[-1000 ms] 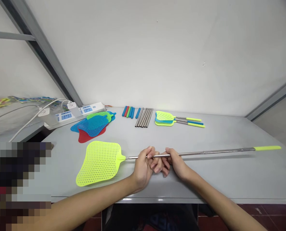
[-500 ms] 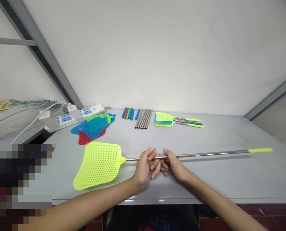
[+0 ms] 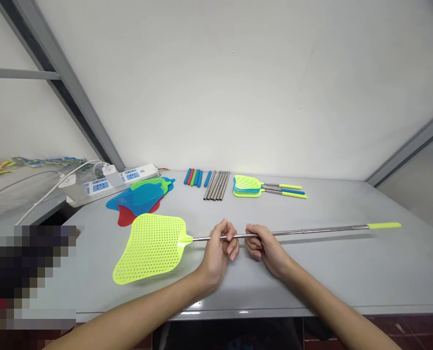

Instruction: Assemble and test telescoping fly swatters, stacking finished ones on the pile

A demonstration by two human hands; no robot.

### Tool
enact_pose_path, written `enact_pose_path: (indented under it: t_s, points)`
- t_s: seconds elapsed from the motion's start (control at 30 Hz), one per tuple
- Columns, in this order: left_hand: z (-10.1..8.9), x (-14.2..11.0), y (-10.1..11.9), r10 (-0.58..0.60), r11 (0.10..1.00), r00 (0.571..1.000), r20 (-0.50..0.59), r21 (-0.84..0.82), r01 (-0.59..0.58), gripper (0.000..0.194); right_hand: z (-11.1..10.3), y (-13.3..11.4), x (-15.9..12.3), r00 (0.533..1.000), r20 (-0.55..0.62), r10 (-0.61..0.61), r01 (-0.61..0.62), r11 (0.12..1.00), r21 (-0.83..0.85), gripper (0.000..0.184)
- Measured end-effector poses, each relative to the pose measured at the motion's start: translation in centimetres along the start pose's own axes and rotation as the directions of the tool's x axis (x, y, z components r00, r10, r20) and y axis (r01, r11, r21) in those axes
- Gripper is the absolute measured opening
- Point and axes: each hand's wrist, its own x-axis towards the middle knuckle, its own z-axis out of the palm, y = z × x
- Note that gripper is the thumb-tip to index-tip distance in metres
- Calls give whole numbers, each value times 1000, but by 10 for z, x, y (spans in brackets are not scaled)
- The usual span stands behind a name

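A yellow-green fly swatter lies across the grey table [image 3: 348,272], its mesh head [image 3: 151,248] at the left and its long extended metal rod [image 3: 311,231] running right to a yellow-green grip [image 3: 384,225]. My left hand [image 3: 220,253] is closed round the rod just right of the head. My right hand [image 3: 262,245] is closed round the rod a little farther right, a small gap between the two hands.
At the back lie loose blue, green and red mesh heads [image 3: 143,197], coloured grips [image 3: 193,177], several metal rods [image 3: 216,184] and three collapsed swatters [image 3: 263,188]. A white power strip [image 3: 114,179] with plugs and cables sits at the back left.
The rod has become shorter: its yellow-green grip end has moved leftward. My two hands, touching before, are now slightly apart on the rod.
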Motion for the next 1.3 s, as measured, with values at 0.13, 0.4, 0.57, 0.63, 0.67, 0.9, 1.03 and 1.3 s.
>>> enact_pose_path:
  t_s: [0.13,0.4,0.57,0.63,0.67,0.9,1.03,1.3]
  points:
    - [-1,0,2,16,999,999,-44,34,-15,38,-2,-7,-1,992,-120,-37,55,987,150,40]
    - [-5,3,9,131,990,968,-215,-18,-138,44,-9,-12,0,927,-341,-155,277,897,345,40]
    - [-7,5,15,145,979,944,-296,-96,-180,49,-11,-12,0,828,-492,-269,456,833,313,42]
    - [-8,7,16,137,973,934,-330,-134,-190,47,-13,-12,0,806,-516,-291,490,817,304,42]
    - [-9,8,16,133,971,929,-345,-141,-192,46,-13,-12,0,805,-517,-291,490,817,304,41]
    - [-11,8,17,315,945,870,-379,39,-325,38,-12,-11,2,830,-501,-246,434,849,302,40]
    - [-8,5,15,357,931,868,-345,58,-360,38,-13,-9,2,848,-486,-210,396,861,320,40]
    - [-7,8,15,308,947,876,-370,30,-320,37,-14,-8,2,844,-493,-209,382,880,282,39]
